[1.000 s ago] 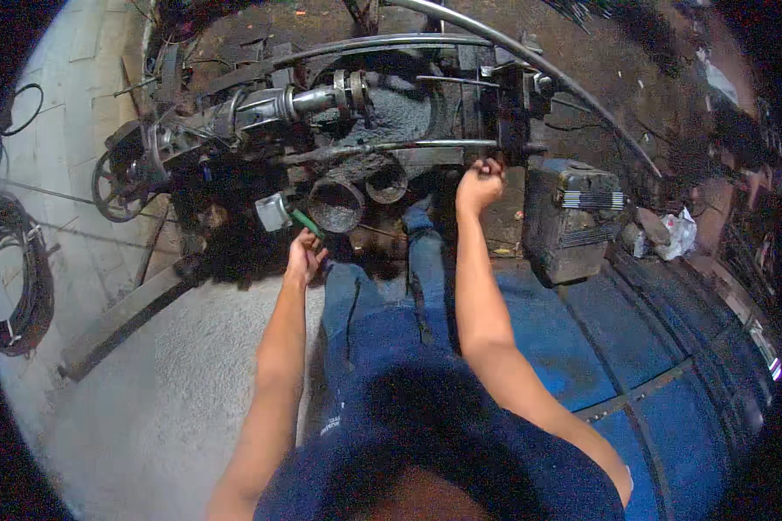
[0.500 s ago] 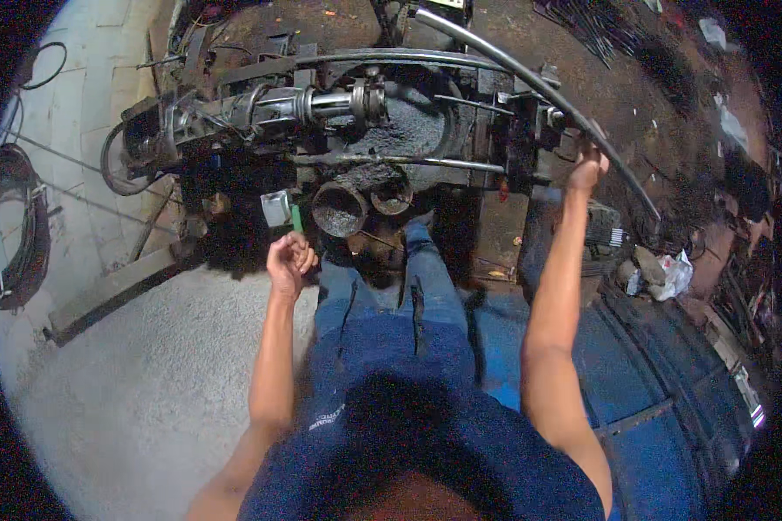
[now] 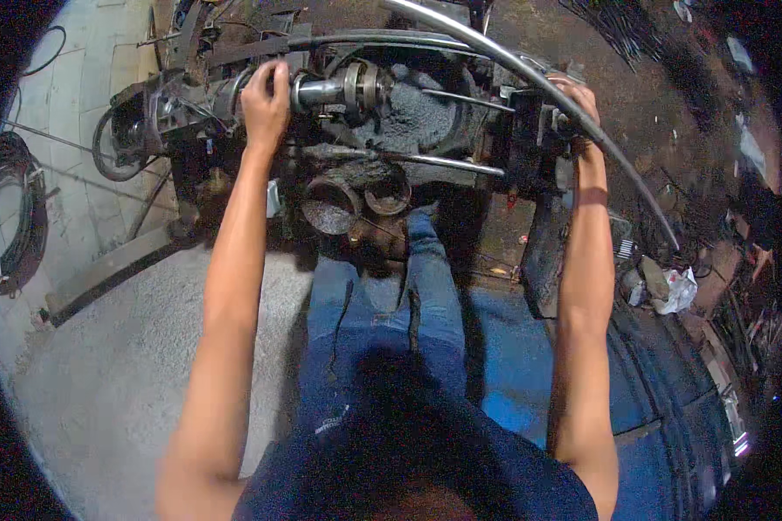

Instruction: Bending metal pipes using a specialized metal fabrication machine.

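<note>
Machine shaft [image 3: 320, 93] sits by left hand [image 3: 266, 106], fingers curled, grip unclear; right hand [image 3: 581, 94] at curved bar [image 3: 514, 62], can't tell if clamped.

Small white marks [image 3: 332, 422], probably lettering, on dark blue shirt [image 3: 295, 469]; too blurred to read.

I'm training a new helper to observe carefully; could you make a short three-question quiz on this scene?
1. True or false: the left hand is at the machine.
2. Which passes closest to the right hand: (a) the jeans, (b) the curved metal bar, (c) the crumpled white bag?
3. Fill in: the black coil lies toward the picture's ____ edge.

Key: 1 true; 2 b; 3 left.
</note>
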### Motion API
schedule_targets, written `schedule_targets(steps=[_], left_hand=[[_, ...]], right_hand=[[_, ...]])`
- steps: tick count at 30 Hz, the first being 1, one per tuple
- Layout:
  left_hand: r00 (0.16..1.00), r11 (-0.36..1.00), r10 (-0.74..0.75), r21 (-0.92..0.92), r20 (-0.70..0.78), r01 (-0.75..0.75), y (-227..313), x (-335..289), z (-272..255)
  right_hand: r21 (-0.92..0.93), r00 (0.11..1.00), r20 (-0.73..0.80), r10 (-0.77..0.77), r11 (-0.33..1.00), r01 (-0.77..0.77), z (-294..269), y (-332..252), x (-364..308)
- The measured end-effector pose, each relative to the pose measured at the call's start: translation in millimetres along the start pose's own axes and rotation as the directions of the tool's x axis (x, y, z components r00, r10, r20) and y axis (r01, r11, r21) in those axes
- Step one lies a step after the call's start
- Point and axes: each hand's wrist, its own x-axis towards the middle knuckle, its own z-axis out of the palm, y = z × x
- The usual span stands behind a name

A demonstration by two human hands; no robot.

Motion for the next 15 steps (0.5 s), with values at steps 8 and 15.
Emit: schedule_targets(steps=[8, 15], left_hand=[[0.996, 0.997, 0.027, -0.071, 0.082, -0.022, -15.9, 24.8, 45.7], [0.998, 0.994, 0.066, -0.084, 0.006, -0.065, -4.9, 26.0, 45.9]], right_hand=[[-0.107, 0.984, 0.179, 0.018, 0.994, 0.001, 18.4, -13.6, 24.2], [0.052, 0.965, 0.114, 0.237, 0.968, -0.244, 34.5, -22.7, 30.5]])
